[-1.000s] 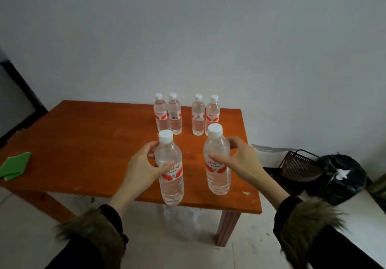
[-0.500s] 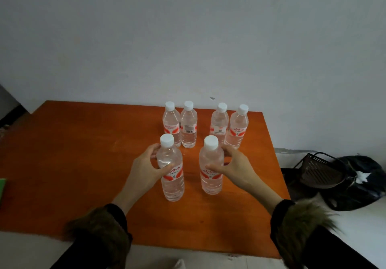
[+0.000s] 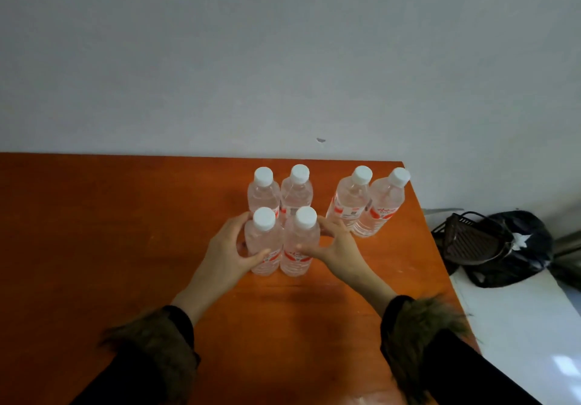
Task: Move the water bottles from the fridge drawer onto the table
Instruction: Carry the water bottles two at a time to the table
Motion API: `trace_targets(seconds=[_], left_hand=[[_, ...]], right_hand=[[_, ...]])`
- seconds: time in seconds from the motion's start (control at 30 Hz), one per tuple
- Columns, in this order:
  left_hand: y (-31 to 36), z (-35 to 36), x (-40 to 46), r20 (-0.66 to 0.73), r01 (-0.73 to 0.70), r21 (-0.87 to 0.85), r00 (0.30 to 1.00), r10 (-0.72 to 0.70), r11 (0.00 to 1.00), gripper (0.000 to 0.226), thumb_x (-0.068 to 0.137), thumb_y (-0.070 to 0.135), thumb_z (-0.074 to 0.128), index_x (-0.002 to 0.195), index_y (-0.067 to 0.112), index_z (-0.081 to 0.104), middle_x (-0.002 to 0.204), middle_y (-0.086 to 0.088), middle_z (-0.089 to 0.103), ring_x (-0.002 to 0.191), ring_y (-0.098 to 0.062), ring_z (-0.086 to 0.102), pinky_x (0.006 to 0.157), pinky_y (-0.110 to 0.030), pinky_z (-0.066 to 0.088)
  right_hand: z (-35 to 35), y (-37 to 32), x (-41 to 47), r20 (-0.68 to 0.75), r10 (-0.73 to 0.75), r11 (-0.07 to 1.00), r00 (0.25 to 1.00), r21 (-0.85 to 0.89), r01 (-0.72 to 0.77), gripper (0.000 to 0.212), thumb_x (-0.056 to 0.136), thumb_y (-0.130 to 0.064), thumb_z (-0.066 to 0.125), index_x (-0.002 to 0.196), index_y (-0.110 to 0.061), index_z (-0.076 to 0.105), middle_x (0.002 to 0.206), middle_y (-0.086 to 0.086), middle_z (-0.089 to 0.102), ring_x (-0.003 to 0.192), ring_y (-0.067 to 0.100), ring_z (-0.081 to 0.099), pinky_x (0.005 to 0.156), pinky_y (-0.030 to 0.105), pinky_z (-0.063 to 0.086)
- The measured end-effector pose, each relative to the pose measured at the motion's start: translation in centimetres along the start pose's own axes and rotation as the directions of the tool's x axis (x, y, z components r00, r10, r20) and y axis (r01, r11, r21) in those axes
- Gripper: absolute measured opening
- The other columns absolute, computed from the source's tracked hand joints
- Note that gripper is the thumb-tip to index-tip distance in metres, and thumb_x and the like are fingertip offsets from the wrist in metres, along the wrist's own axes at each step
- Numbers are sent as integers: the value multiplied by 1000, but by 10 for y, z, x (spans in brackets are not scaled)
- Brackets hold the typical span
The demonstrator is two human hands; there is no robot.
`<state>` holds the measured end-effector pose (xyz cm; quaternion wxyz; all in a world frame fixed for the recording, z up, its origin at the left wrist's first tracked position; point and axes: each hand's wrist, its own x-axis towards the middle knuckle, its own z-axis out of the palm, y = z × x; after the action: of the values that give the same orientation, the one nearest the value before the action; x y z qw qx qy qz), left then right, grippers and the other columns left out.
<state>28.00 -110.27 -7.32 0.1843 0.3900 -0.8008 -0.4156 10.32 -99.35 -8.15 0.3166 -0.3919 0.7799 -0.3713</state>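
Six water bottles upright on the orange-brown wooden table (image 3: 94, 231), two of them in my hands.

Left to right: my left hand (image 3: 228, 255), fur-cuffed sleeve (image 3: 154, 345) behind it, fingers and thumb curled round the near-left bottle (image 3: 263, 241), white cap, red label; touching it, the near-right bottle (image 3: 300, 241), gripped by my right hand (image 3: 338, 249), thumb across the front, fingers wrapped behind. Both stand on the tabletop. Directly behind them, a close pair: the back-left bottle (image 3: 263, 189) and its neighbour (image 3: 297, 187). Further right, near the table's far right corner, a second pair tilted in the wide-angle view: one bottle (image 3: 350, 198) and the rightmost bottle (image 3: 383, 205), side by side. Off the table, on the floor at right: a dark brown plastic basket (image 3: 474, 241) against a black bag (image 3: 522, 247).
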Motion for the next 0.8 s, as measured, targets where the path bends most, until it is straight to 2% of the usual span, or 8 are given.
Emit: trace_targets(seconds=[0.13, 0.23, 0.33, 0.5, 0.6, 0.63, 0.8], left_hand=[[-9, 2, 13, 24, -33, 13, 999, 33, 999, 72, 71, 19, 77, 134, 17, 41, 137, 2, 39, 126, -13, 41, 104, -38, 42], [-15, 5, 19, 28, -45, 0, 999, 45, 999, 72, 71, 20, 77, 134, 18, 42, 131, 9, 37, 124, -11, 41, 104, -32, 41], [-19, 7, 21, 17, -56, -32, 998, 57, 998, 72, 72, 20, 76, 135, 18, 41, 127, 13, 35, 123, -8, 41, 104, -34, 42], [-20, 11, 23, 12, -55, -59, 998, 56, 997, 72, 72, 17, 76, 135, 17, 40, 134, 2, 38, 126, -13, 41, 104, -41, 42], [-18, 14, 20, 9, -26, -85, 1000, 26, 996, 71, 74, 15, 75, 135, 18, 38, 136, -1, 37, 125, -11, 39, 105, -41, 41], [-18, 15, 19, 10, -16, -88, 1000, 17, 996, 71, 75, 16, 74, 135, 19, 38, 137, 0, 36, 125, -10, 38, 105, -40, 41], [-10, 12, 20, 60, 28, -16, 998, -26, 999, 72, 79, 25, 70, 140, 24, 31, 144, 2, 32, 131, -15, 37, 108, -40, 35]], right_hand=[[4, 3, 11, -3, 16, 999, 1000, 40, -15, 66, 72, -30, 77, 131, -28, 47, 123, -8, 42, 114, 8, 41, 99, 26, 33], [6, 4, 17, -13, 15, 998, 1000, 60, -14, 67, 72, -30, 77, 132, -25, 48, 125, -8, 43, 118, 11, 43, 103, 28, 34], [6, 4, 21, -18, 21, 998, 1000, 64, -20, 68, 73, -30, 76, 134, -23, 46, 126, -8, 43, 118, 10, 42, 100, 27, 33], [7, 4, 24, -23, 34, 997, 999, 74, -32, 70, 74, -31, 75, 136, -23, 43, 132, -5, 43, 118, 10, 44, 97, 24, 36], [8, 3, 21, -22, 57, 992, 998, 113, -54, 67, 77, -26, 73, 135, -21, 39, 130, -8, 42, 112, 3, 41, 85, 11, 36], [8, 2, 19, -23, 61, 989, 998, 136, -57, 66, 78, -25, 72, 134, -20, 39, 132, -7, 43, 112, 2, 41, 83, 11, 36], [10, -1, 14, -22, 68, 989, 997, 136, -64, 67, 81, -28, 70, 137, -19, 36, 142, -1, 42, 125, 11, 41, 100, 32, 37]])
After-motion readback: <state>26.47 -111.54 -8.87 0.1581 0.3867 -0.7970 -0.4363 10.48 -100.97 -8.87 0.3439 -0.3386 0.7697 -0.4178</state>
